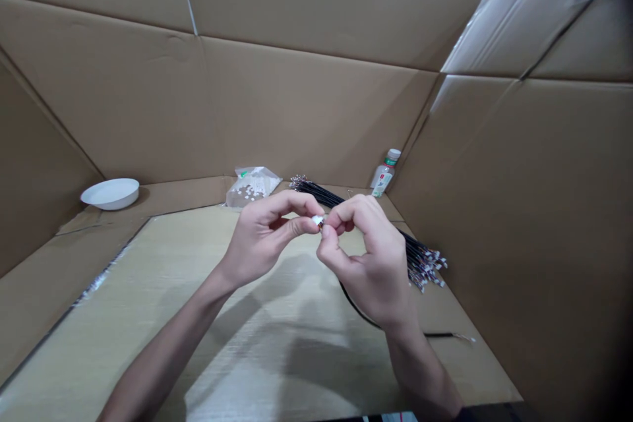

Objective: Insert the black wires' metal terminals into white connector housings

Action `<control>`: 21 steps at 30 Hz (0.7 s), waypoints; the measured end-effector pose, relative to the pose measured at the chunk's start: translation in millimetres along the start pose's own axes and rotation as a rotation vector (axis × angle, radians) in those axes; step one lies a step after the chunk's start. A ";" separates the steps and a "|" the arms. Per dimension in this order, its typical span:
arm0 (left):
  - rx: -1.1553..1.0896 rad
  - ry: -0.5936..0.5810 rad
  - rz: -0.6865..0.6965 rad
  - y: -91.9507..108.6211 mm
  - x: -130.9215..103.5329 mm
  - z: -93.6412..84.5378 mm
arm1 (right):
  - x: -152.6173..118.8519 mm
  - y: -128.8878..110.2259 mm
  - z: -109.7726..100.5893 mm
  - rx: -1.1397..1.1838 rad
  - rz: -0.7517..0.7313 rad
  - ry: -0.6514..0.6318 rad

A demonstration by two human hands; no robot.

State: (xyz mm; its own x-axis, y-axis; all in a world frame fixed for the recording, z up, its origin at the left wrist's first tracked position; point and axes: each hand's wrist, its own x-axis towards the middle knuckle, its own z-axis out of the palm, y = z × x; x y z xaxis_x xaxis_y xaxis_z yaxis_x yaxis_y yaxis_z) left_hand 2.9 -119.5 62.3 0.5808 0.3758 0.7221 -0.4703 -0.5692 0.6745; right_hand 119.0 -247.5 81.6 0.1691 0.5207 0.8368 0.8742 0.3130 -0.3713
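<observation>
Between the thumb and forefinger of my left hand [267, 231] is a small white connector [317, 219]. My right hand [368, 254] pinches the thin coloured wires [321, 226] right beside it, the fingertips of both hands almost meeting. These wires seem to belong to a black cable [353, 306] that hangs below my right hand and passes behind the wrist. Its far end, with thin bare-looking wires [462, 337], lies on the right of the table. Whether the wires sit inside the connector is too small to tell.
A bundle of black cables [420, 254] with white connectors lies behind my right hand. At the back stand a clear bag [253, 184] of small white pieces and a plastic bottle [384, 175]. A white bowl [111, 194] sits at left. Cardboard walls [316, 105] enclose the table [148, 290].
</observation>
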 end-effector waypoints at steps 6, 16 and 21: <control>0.073 0.051 0.119 -2.3 -1.2 -0.1 | -0.4 0.4 -0.9 0.010 0.006 -0.035; 0.070 0.108 0.138 -3.4 -3.3 4.2 | -1.0 0.3 -0.2 0.012 0.012 -0.022; -0.200 0.001 -0.134 0.1 -0.9 5.4 | -2.4 0.5 0.6 0.000 0.009 -0.014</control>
State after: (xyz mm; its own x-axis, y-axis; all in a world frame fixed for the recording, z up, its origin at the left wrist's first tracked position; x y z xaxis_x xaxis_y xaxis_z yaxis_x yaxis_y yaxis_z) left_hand 6.0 -123.9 60.9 0.6463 0.4394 0.6238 -0.5109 -0.3580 0.7815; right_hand 118.8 -248.1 79.1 0.1700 0.5349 0.8277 0.8727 0.3084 -0.3785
